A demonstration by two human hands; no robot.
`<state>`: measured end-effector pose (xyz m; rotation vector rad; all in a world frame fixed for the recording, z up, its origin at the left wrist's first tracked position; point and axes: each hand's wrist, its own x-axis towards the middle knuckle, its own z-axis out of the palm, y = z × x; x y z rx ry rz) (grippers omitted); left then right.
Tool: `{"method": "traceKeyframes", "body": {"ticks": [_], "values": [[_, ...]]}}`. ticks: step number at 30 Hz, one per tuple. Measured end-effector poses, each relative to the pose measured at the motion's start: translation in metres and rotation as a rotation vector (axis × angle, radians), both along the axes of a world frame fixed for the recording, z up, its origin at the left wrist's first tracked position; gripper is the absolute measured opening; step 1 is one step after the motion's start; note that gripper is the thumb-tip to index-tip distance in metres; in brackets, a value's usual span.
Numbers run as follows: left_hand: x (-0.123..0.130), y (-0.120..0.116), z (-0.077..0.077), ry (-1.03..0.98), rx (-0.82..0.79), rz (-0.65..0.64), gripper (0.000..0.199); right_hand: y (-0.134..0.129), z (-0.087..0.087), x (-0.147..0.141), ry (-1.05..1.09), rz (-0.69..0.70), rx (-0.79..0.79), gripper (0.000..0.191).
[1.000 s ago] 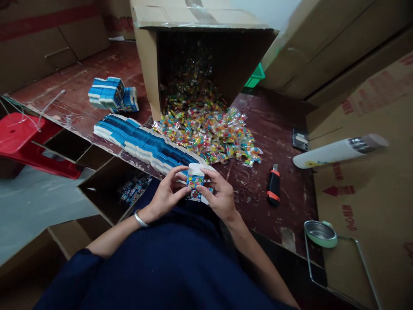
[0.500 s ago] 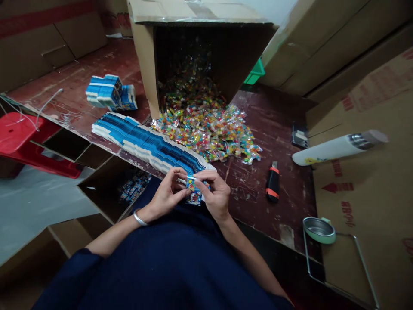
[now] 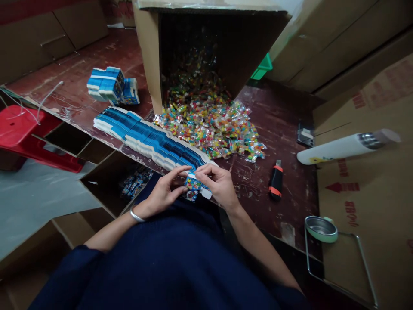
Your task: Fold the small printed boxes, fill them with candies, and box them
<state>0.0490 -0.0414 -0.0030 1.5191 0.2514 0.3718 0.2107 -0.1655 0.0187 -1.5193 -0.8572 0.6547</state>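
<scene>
Between my hands, at the table's front edge, is a small blue printed carton point(image 3: 193, 183) with colourful pictures and white flaps. My left hand point(image 3: 164, 191) grips its left side between thumb and fingers. The thumb and fingertips of my right hand point(image 3: 219, 185) are pinched together at the carton's upper right edge, partly covering it. Just beyond my hands runs a long row of flattened blue-and-white cartons point(image 3: 142, 134). Behind that row, clear packets of colourful candies point(image 3: 213, 125) spill out of a cardboard box point(image 3: 149, 64) lying on its side.
Bundled flat cartons point(image 3: 106, 84) sit at the back left. To the right are a box cutter point(image 3: 276, 181), a white thermos bottle point(image 3: 338, 150) and a metal-lined green cup point(image 3: 321, 229). A red stool point(image 3: 19, 129) and an open box of filled cartons point(image 3: 137, 183) stand lower left.
The carton's top has tipped open, and a white flap now shows at its right side. My right hand has shifted slightly right. The whole view has moved a little.
</scene>
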Motion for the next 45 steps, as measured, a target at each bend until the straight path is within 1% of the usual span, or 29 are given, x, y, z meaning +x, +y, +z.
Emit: {"method": "traceKeyframes", "body": {"ticks": [4, 6, 7, 8, 9, 10, 12, 13, 15, 16, 17, 18, 19, 21, 24, 25, 26, 29, 30, 31, 33, 35, 37, 39, 40, 41, 42, 43, 45], "values": [[0.003, 0.002, 0.001, 0.014, -0.06, 0.0, 0.038, -0.003, -0.006, -0.007, -0.206, 0.016, 0.084, 0.018], [-0.001, 0.008, 0.006, 0.035, -0.034, -0.007, 0.035, -0.008, -0.007, -0.004, -0.319, 0.091, 0.105, 0.014], [-0.007, 0.015, 0.009, 0.057, 0.008, -0.017, 0.034, -0.012, -0.007, 0.0, -0.357, 0.125, 0.101, 0.018], [-0.016, 0.024, 0.012, 0.089, 0.071, -0.026, 0.034, -0.017, -0.008, 0.005, -0.38, 0.125, 0.084, 0.026], [-0.027, 0.035, 0.015, 0.136, 0.153, -0.041, 0.034, -0.022, -0.008, 0.012, -0.394, 0.08, 0.057, 0.035], [-0.04, 0.049, 0.018, 0.186, 0.272, -0.052, 0.033, -0.029, -0.01, 0.019, -0.411, 0.005, 0.02, 0.042], [-0.068, 0.079, 0.018, 0.291, 0.51, -0.039, 0.034, -0.045, -0.016, 0.032, -0.477, -0.141, -0.075, 0.047], [-0.08, 0.092, 0.016, 0.354, 0.61, -0.01, 0.036, -0.052, -0.021, 0.035, -0.529, -0.157, -0.128, 0.048], [-0.098, 0.111, 0.011, 0.486, 0.775, 0.051, 0.055, -0.064, -0.034, 0.037, -0.63, -0.069, -0.235, 0.054], [-0.101, 0.115, 0.008, 0.53, 0.819, 0.083, 0.063, -0.068, -0.04, 0.035, -0.666, -0.015, -0.282, 0.059], [-0.101, 0.115, 0.006, 0.545, 0.827, 0.101, 0.068, -0.07, -0.046, 0.032, -0.692, 0.021, -0.32, 0.061], [-0.098, 0.112, 0.005, 0.533, 0.793, 0.099, 0.069, -0.072, -0.05, 0.028, -0.714, 0.041, -0.349, 0.061], [-0.091, 0.105, 0.005, 0.5, 0.721, 0.078, 0.065, -0.073, -0.054, 0.025, -0.733, 0.047, -0.364, 0.059], [-0.073, 0.087, 0.008, 0.421, 0.523, 0.001, 0.052, -0.076, -0.059, 0.021, -0.763, 0.057, -0.35, 0.051], [-0.039, 0.056, 0.014, 0.378, 0.249, -0.111, 0.035, -0.081, -0.058, 0.02, -0.798, 0.071, -0.222, 0.028], [-0.029, 0.046, 0.014, 0.359, 0.134, -0.149, 0.032, -0.084, -0.056, 0.02, -0.823, 0.038, -0.161, 0.021], [-0.018, 0.035, 0.014, 0.337, -0.005, -0.188, 0.032, -0.086, -0.054, 0.018, -0.861, -0.026, -0.1, 0.018], [0.011, 0.008, 0.007, 0.283, -0.439, -0.256, 0.034, -0.088, -0.041, 0.006, -1.025, -0.264, 0.05, 0.032], [0.019, 0.0, 0.005, 0.27, -0.569, -0.263, 0.037, -0.087, -0.035, 0.0, -1.076, -0.292, 0.087, 0.038], [0.028, -0.006, 0.003, 0.255, -0.684, -0.268, 0.039, -0.085, -0.03, -0.007, -1.115, -0.28, 0.124, 0.042], [0.041, -0.013, 0.001, 0.218, -0.85, -0.275, 0.042, -0.078, -0.02, -0.021, -1.147, -0.182, 0.195, 0.046], [0.047, -0.014, 0.001, 0.168, -0.921, -0.268, 0.046, -0.07, -0.011, -0.029, -1.104, -0.063, 0.25, 0.044], [0.046, -0.01, 0.002, 0.124, -0.912, -0.255, 0.054, -0.064, -0.005, -0.031, -0.959, -0.007, 0.232, 0.04], [0.039, -0.004, 0.002, 0.102, -0.85, -0.272, 0.065, -0.058, 0.001, -0.027, -0.774, 0.002, 0.133, 0.05], [0.035, 0.0, 0.003, 0.101, -0.8, -0.29, 0.068, -0.056, 0.003, -0.024, -0.698, 0.002, 0.067, 0.056], [0.031, 0.003, 0.003, 0.104, -0.746, -0.31, 0.067, -0.054, 0.005, -0.021, -0.64, 0.01, 0.007, 0.058], [0.027, 0.007, 0.004, 0.107, -0.698, -0.325, 0.065, -0.052, 0.006, -0.018, -0.595, 0.045, -0.037, 0.053], [0.023, 0.011, 0.005, 0.109, -0.658, -0.332, 0.061, -0.05, 0.007, -0.016, -0.553, 0.106, -0.064, 0.043], [0.017, 0.019, 0.009, 0.115, -0.599, -0.331, 0.056, -0.047, 0.007, -0.014, -0.461, 0.198, -0.073, 0.027]]}}
